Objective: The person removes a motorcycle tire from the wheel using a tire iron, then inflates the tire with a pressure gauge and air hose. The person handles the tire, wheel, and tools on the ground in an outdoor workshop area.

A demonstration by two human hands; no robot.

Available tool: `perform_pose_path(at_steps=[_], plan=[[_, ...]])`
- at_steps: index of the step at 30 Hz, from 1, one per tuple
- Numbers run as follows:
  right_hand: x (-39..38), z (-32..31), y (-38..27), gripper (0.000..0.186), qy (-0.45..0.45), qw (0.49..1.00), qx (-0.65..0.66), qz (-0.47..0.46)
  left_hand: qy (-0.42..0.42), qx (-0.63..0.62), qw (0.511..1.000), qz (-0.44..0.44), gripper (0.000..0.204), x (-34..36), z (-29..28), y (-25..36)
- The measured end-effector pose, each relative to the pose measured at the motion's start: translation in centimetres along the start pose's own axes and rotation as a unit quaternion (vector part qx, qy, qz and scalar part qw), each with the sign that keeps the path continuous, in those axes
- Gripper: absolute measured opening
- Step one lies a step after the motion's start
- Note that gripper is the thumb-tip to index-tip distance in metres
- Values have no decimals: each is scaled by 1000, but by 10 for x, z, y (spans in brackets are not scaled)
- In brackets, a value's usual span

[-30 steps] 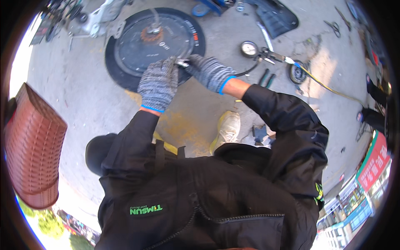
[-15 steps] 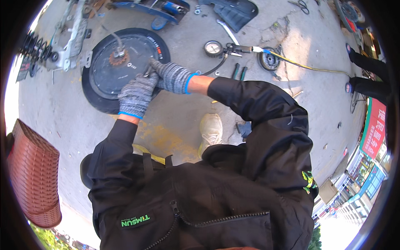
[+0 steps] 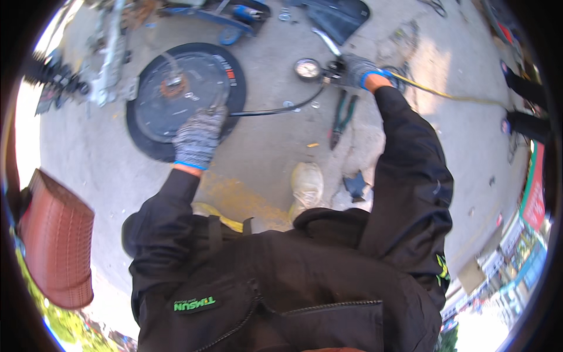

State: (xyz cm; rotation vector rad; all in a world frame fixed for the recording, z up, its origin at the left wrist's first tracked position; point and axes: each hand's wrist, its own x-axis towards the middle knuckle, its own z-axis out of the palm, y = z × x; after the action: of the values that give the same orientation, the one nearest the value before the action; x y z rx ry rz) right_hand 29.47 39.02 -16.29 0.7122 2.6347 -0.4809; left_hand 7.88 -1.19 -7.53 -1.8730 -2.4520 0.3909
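Note:
A black wheel with its tyre (image 3: 141,111), a flat hub cover and a rusty sprocket, lies on the ground at the left. My left hand (image 3: 200,136), in a grey knit glove, is closed at the wheel's right side, where the black air hose (image 3: 258,112) ends; the hose tip is hidden by the fingers. My right hand (image 3: 358,71), gloved alike, grips the tyre inflator, whose handle it mostly covers. The inflator's round gauge (image 3: 307,68) shows just left of that hand. Between gauge and left hand the hose stretches nearly straight.
Green-handled pliers (image 3: 342,120) lie below my right hand. A yellow air line (image 3: 446,94) runs right, toward another person's legs (image 3: 528,88). A blue jack (image 3: 234,23) and a black plastic panel (image 3: 337,17) lie at the far side; a brown woven seat (image 3: 58,240) stands left.
My right hand has left the wheel and moved right onto the inflator. My left hand stays at the wheel's edge. The hose now stretches to it. The view has shifted slightly.

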Motion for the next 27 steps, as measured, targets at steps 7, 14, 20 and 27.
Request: perform_pose_path(at_steps=[7, 14, 20, 27], plan=[[-2, -20, 8, 76, -286, 956, 58, 6, 11, -97, 995, -22, 27, 2, 4, 0], [-43, -38, -9, 81, -275, 959, -62, 35, -37, -129, 991, -27, 28, 4, -9, 1], [-44, -10, 18, 88, -177, 984, 31, -16, -47, -84, 994, -49, 28, 8, -12, 5], [-45, -52, -31, 78, -195, 975, -63, 85, 4, -115, 993, -40, 27, 3, -1, 2]])
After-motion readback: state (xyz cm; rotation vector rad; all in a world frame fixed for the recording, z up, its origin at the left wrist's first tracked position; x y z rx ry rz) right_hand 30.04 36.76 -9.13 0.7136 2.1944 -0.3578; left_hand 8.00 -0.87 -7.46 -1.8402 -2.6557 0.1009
